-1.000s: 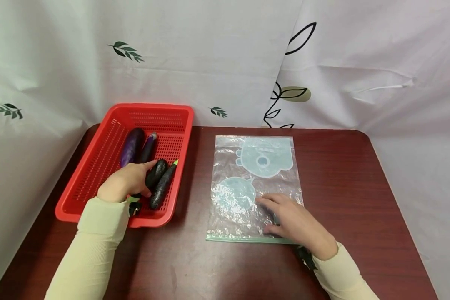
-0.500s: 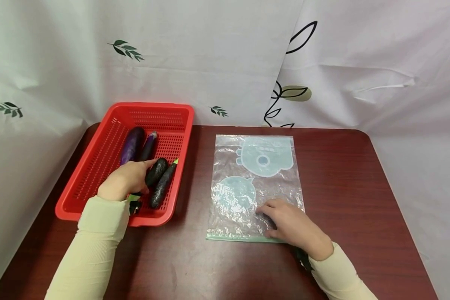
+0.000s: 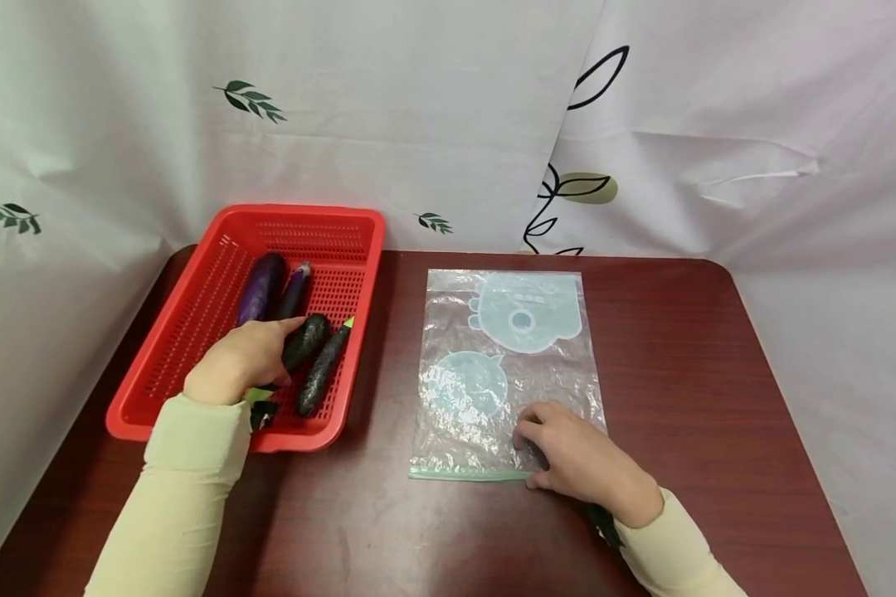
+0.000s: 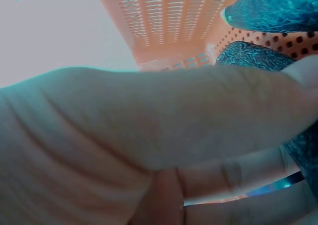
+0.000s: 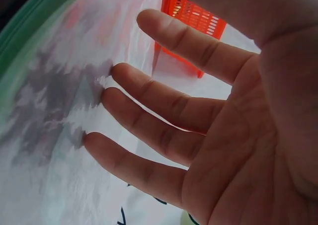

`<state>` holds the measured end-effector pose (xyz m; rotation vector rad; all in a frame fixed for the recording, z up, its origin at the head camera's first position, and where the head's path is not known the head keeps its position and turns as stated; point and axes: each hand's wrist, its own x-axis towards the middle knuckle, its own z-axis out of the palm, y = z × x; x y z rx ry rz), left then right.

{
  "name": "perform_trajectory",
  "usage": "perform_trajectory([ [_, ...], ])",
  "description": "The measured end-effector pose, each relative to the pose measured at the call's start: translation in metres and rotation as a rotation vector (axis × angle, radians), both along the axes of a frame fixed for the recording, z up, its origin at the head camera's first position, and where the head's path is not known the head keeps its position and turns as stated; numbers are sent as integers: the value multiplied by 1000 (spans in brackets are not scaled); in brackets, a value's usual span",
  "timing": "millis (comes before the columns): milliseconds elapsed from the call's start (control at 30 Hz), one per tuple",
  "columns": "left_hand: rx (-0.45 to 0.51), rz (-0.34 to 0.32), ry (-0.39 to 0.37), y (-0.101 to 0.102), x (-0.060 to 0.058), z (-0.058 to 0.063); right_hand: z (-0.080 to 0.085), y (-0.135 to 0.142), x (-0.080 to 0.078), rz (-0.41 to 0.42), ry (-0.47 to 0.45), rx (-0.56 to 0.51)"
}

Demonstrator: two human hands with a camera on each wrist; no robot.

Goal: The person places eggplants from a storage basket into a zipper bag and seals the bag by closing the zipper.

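Note:
My left hand [image 3: 241, 355] is inside the red basket [image 3: 371, 249], its thumb and fingers around a short dark green zucchini [image 3: 307, 338]. In the left wrist view the thumb crosses in front of that zucchini [image 4: 248, 54]. A longer zucchini [image 3: 323, 371] with a light green end lies just right of it. Two eggplants are behind the hand: a thick purple eggplant [image 3: 260, 286] and a slim dark eggplant [image 3: 294, 292]. My right hand [image 3: 582, 456] rests at the lower right of a clear zip bag [image 3: 485, 398], fingers slightly bent, fingertips on the plastic, thumb by the green zip edge.
The bag lies flat on a dark red-brown table [image 3: 679, 373], its green zip strip [image 3: 463, 475] toward me. White patterned cloth [image 3: 418, 108] hangs behind the table and at both sides. The basket stands at the table's left, near the cloth.
My left hand and the short zucchini have shifted slightly to the left. The right hand's fingers have drawn back and bent a little more over the bag's lower right corner.

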<state>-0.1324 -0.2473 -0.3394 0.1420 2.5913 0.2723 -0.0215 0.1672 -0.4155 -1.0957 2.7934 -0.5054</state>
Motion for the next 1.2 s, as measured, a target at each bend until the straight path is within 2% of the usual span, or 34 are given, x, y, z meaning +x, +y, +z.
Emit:
perform_trajectory([
  [233,-27,-22,37,-3,5,9,0,0,1,18,26,-22],
  [500,-25,-9,70,-6,9,14,-4,0,1,21,54,-48],
  [733,-13,11,89,-10,15,19,-5,-4,-1,-37,51,-37],
  [1200,-20,17,160,-12,25,29,1,-4,-9,-121,4,-109],
])
